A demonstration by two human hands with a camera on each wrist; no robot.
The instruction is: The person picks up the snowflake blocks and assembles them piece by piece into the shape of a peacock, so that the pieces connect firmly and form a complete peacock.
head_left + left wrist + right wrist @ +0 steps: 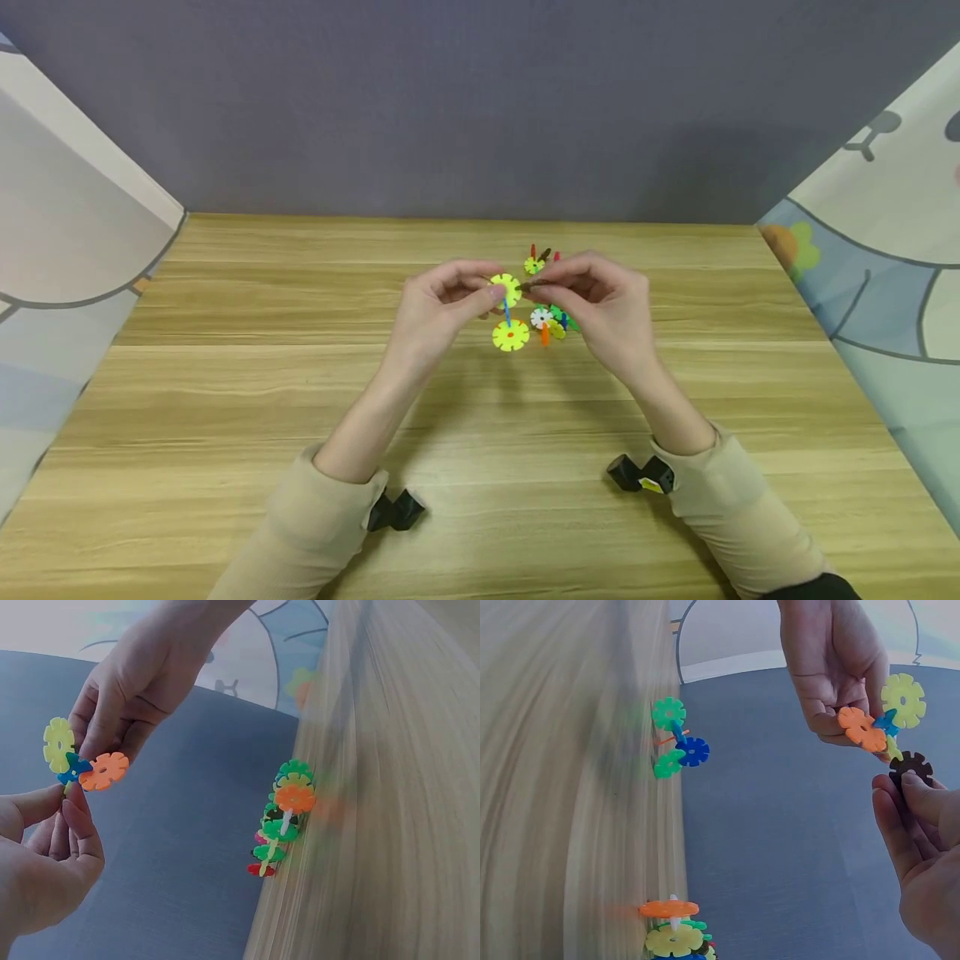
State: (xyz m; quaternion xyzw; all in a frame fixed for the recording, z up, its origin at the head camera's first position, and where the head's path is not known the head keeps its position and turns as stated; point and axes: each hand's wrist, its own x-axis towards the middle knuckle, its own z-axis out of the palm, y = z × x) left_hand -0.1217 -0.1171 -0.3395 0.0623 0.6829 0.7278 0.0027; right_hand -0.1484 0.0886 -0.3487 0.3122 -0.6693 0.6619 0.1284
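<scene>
Near the table's far side, my left hand pinches a yellow slotted flower disc between thumb and fingers. That disc is joined to a blue disc, which also carries a second yellow disc and an orange disc. My right hand pinches a dark brown disc between thumb and index finger. The brown disc's edge meets the edge of the yellow disc in my left hand. Both hands hold the pieces up above the table.
Beyond and below the hands, joined discs lie on the wooden table: a white disc with green, yellow and orange ones, and a small yellow disc with red and brown ones. A grey panel stands along the back edge.
</scene>
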